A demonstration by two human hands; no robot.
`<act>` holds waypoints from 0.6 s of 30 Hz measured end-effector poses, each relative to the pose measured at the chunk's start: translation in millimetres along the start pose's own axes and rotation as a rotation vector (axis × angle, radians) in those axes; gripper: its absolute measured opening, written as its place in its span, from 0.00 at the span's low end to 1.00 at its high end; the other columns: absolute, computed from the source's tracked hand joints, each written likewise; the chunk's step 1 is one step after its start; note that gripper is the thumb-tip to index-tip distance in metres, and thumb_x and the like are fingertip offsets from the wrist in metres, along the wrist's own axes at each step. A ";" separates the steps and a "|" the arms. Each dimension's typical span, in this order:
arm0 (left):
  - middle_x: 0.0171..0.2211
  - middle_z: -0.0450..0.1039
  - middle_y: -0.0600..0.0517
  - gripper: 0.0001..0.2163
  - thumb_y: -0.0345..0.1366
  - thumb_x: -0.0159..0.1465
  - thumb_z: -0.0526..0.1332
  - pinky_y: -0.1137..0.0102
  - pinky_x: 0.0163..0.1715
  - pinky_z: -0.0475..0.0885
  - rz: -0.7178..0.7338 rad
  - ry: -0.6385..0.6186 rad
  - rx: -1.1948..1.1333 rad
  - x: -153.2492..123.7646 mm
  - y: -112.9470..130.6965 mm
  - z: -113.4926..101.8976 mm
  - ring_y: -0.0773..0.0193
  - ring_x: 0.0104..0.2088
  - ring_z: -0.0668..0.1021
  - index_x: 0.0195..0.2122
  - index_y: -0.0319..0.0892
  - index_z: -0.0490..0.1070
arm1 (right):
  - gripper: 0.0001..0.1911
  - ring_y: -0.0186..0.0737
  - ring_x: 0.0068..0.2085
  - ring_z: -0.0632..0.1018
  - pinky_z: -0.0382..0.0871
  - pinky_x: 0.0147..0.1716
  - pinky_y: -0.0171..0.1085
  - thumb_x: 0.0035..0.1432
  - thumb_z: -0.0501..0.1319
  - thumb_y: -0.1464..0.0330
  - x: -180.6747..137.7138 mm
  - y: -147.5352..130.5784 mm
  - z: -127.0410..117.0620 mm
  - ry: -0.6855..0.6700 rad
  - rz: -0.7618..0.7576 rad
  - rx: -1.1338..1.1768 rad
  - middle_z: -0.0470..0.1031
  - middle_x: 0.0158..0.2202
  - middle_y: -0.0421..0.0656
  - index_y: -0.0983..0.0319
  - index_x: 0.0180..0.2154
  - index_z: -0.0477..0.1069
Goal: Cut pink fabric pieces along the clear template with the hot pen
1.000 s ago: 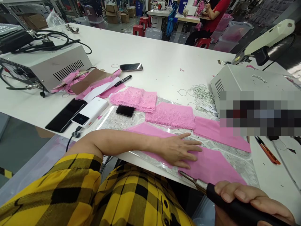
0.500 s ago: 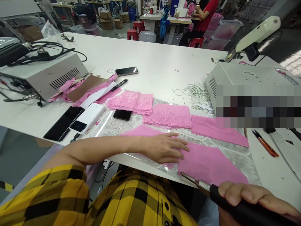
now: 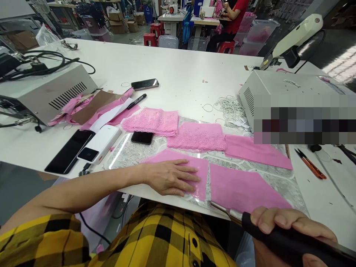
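Our left hand (image 3: 171,178) flat, fingers spread, on near left pink piece (image 3: 201,172) | right hand (image 3: 292,224) grips black-handled tool (image 3: 272,243) (tip at the gap) | we judge right pink piece (image 3: 241,187) parted; far lace stacks (image 3: 151,120) untouched.

A wide white table (image 3: 178,63) is carrying a grey metal box (image 3: 47,92) at left and a second box (image 3: 278,89) at right. A pale patterned sheet (image 3: 133,150) is lying at its near edge, bearing pink cloth pieces (image 3: 239,187). A phone (image 3: 144,84), a black marker (image 3: 137,101), a white power bank (image 3: 100,142), white loops (image 3: 232,107) and orange snips (image 3: 310,167) are lying around it
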State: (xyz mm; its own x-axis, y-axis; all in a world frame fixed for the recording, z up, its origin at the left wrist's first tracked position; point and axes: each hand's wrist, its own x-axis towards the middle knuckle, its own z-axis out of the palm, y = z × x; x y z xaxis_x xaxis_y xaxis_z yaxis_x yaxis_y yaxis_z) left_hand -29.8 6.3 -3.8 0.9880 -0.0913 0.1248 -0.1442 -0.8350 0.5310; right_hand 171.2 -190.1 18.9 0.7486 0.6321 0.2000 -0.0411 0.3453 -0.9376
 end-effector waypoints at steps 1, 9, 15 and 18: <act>0.63 0.64 0.48 0.15 0.38 0.69 0.57 0.58 0.69 0.43 -0.001 -0.010 0.007 -0.3 -0.5 -0.2 0.57 0.67 0.60 0.55 0.46 0.73 | 0.09 0.39 0.24 0.65 0.66 0.23 0.47 0.48 0.62 0.59 0.2 -0.4 0.1 -0.007 0.002 0.001 0.61 0.29 0.40 0.53 0.33 0.69; 0.63 0.63 0.49 0.16 0.40 0.70 0.56 0.58 0.70 0.41 -0.002 -0.035 0.035 -2.8 -3.0 1.7 0.58 0.68 0.58 0.56 0.46 0.73 | 0.09 0.39 0.23 0.66 0.67 0.23 0.46 0.49 0.61 0.60 3.5 0.5 3.8 -0.063 -0.013 0.008 0.63 0.29 0.39 0.54 0.34 0.69; 0.63 0.64 0.47 0.17 0.41 0.71 0.54 0.57 0.70 0.41 0.049 -0.013 0.097 -4.1 -6.4 4.9 0.56 0.68 0.59 0.55 0.42 0.73 | 0.09 0.36 0.21 0.67 0.67 0.21 0.43 0.49 0.62 0.61 8.4 4.1 12.1 -0.114 -0.081 0.068 0.64 0.28 0.38 0.56 0.34 0.69; 0.63 0.64 0.47 0.17 0.41 0.71 0.54 0.56 0.70 0.42 0.059 -0.005 0.101 -3.8 -7.0 5.7 0.55 0.68 0.59 0.55 0.42 0.73 | 0.09 0.35 0.22 0.68 0.67 0.21 0.42 0.49 0.60 0.64 9.5 4.6 14.9 -0.143 -0.094 0.111 0.66 0.28 0.38 0.58 0.34 0.69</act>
State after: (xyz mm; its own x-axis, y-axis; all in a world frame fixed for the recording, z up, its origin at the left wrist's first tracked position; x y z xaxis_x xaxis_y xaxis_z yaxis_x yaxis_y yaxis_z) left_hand -32.3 9.4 -12.7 0.9782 -0.1446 0.1492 -0.1963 -0.8786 0.4354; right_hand 168.3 -172.1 20.6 0.6511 0.6831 0.3309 -0.0543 0.4767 -0.8774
